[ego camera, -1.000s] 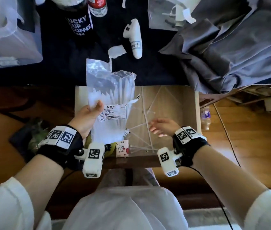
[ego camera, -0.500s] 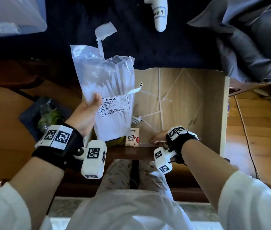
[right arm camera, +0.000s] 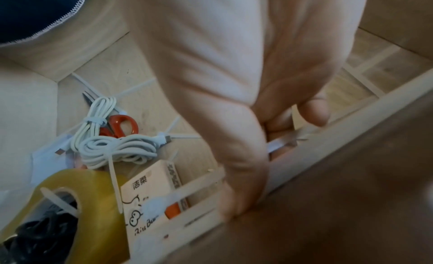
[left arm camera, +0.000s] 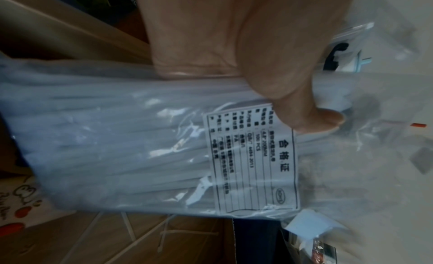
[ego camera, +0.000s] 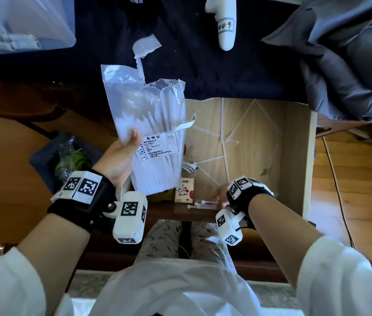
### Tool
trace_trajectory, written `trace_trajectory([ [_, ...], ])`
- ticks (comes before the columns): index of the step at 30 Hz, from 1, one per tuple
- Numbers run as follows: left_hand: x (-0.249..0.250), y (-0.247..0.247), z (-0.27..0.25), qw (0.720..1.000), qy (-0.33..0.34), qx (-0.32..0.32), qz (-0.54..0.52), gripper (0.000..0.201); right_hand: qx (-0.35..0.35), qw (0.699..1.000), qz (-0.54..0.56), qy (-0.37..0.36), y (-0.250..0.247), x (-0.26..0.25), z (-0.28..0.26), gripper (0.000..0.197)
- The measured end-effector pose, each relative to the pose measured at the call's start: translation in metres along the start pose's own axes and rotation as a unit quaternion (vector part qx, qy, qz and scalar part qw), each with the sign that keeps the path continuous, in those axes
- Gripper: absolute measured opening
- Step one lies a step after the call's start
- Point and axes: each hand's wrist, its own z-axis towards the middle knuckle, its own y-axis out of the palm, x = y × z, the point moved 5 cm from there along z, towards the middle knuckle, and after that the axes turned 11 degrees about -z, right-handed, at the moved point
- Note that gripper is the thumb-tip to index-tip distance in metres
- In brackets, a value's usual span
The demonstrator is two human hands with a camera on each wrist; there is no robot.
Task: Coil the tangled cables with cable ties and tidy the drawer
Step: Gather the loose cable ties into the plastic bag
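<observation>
My left hand (ego camera: 125, 149) holds a torn-open clear bag of white cable ties (ego camera: 150, 124) upright over the drawer's left side, thumb on the front by the label (left arm camera: 253, 156). The left hand (left arm camera: 269, 68) fills the top of its wrist view. My right hand (ego camera: 220, 197) is low at the wooden drawer's (ego camera: 294, 160) front edge, fingers curled on a few loose cable ties (ego camera: 203, 204). In the right wrist view the right hand (right arm camera: 246, 138) pinches these ties (right arm camera: 201, 186) by the front wall. Two tied white cable coils (right arm camera: 117, 147) lie at the back left.
More loose ties (ego camera: 225, 142) are scattered over the drawer floor. Red-handled scissors (right arm camera: 124, 125), a yellow tape roll (right arm camera: 89, 203) and a tissue packet (ego camera: 184, 193) crowd the drawer's left. A white controller (ego camera: 225, 26) and grey cloth (ego camera: 344, 60) lie on the desk.
My right hand has come back from the middle of the drawer to its front edge and now grips loose ties. The left hand still holds the bag up.
</observation>
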Motion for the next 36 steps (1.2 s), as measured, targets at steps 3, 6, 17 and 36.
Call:
trace_trajectory([
  [3,0.003,0.003,0.0,1.0,0.004,0.004,0.0,0.119,0.036,0.999,-0.009,0.003,0.009,0.011,0.021,0.047],
  [6,0.006,0.008,0.0,1.0,0.008,0.004,-0.01,0.121,0.056,0.997,0.045,-0.03,-0.01,-0.012,-0.068,0.026],
  [17,0.032,0.036,0.0,0.999,-0.013,-0.019,0.046,0.104,0.274,0.67,0.639,-0.26,-0.09,0.018,-0.252,0.025],
  [36,0.097,0.12,-0.006,0.944,0.038,-0.178,0.277,0.104,0.622,0.769,-0.147,0.013,-0.186,0.021,-0.513,0.025],
])
